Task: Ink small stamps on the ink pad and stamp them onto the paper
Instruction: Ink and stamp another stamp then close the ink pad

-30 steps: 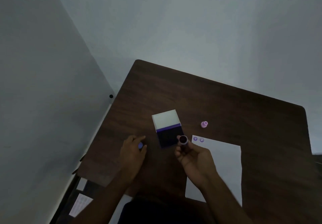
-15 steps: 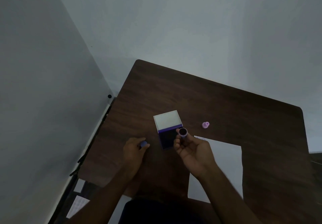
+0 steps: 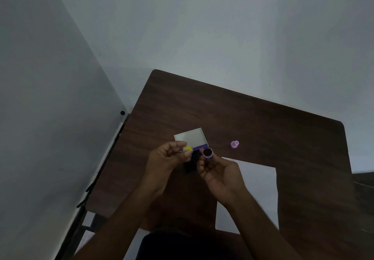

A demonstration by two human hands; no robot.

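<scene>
My right hand (image 3: pixel 219 175) pinches a small purple round stamp (image 3: pixel 207 152), its dark inked face turned up toward me. My left hand (image 3: pixel 168 158) holds a small blue cap with a yellow smiley face (image 3: pixel 187 148) between thumb and fingers, close to the left of the stamp. Both hands hover over the open ink pad (image 3: pixel 190 164), whose white lid (image 3: pixel 191 137) lies flipped back behind them. The dark pad is mostly hidden by my hands. The white paper (image 3: pixel 259 189) lies to the right, its near-left corner covered by my right hand.
A pink stamp (image 3: pixel 234 144) stands alone on the dark wooden table (image 3: pixel 263 122), beyond the paper's far edge. Grey walls close in at the left and behind. The table's left edge runs next to the wall.
My left hand lifted off the table with the blue smiley cap and came right, up beside the purple stamp. My right hand stayed raised over the ink pad.
</scene>
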